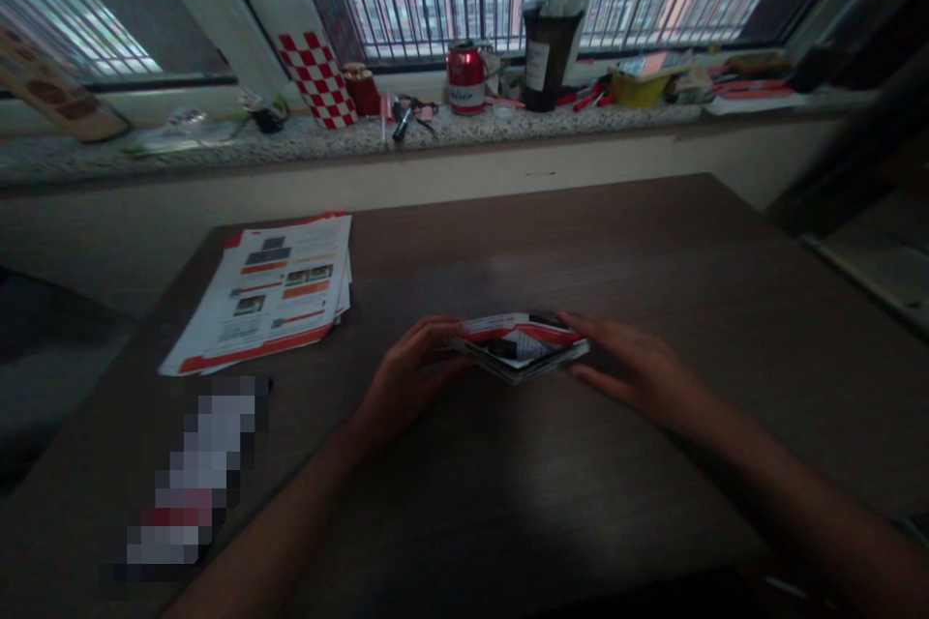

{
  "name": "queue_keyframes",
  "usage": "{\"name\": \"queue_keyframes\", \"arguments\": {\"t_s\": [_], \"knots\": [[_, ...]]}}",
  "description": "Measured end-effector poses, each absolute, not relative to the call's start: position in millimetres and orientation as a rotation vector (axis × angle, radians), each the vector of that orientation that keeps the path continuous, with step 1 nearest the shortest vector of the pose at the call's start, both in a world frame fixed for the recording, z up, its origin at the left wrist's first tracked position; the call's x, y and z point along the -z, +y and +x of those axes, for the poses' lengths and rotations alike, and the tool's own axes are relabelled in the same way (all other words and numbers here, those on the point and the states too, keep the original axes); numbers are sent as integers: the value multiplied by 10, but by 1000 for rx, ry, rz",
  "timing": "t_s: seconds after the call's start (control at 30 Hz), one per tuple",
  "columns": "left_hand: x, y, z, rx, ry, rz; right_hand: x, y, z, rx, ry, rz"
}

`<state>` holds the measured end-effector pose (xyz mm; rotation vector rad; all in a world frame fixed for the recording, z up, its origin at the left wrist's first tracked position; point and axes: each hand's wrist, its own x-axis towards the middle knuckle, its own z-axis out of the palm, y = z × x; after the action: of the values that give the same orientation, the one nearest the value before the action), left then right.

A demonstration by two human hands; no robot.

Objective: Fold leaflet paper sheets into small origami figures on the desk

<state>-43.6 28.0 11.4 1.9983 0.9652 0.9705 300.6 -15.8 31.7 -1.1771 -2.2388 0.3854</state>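
A folded printed paper (517, 360), white, red and dark, is held over the middle of the dark table. Its layers stand apart at the top, so I look into an opening between them. My left hand (415, 369) pinches its left corner, thumb on the near side and fingers behind. At the right corner, my right hand (630, 366) has its fingers along the back edge and its thumb at the near side. The paper's underside is hidden from me.
A stack of printed sheets (290, 290) lies at the table's back left, with a pixelated oblong object (195, 474) nearer me. On the granite windowsill (305, 147) stand a red-checkered vase (315, 77), a red can (465, 82), a dark bag (546, 58) and a yellow container (639, 87).
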Motion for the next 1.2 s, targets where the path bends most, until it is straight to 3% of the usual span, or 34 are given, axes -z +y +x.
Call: {"name": "queue_keyframes", "arguments": {"t_s": [0.8,1.2], "knots": [[-259,209,-436,-862,1220,1641,-110,-239,2964,-402,-2156,-1154],[-273,351,-284,-901,1198,1491,-121,-222,2927,-593,-2001,-1246]]}}
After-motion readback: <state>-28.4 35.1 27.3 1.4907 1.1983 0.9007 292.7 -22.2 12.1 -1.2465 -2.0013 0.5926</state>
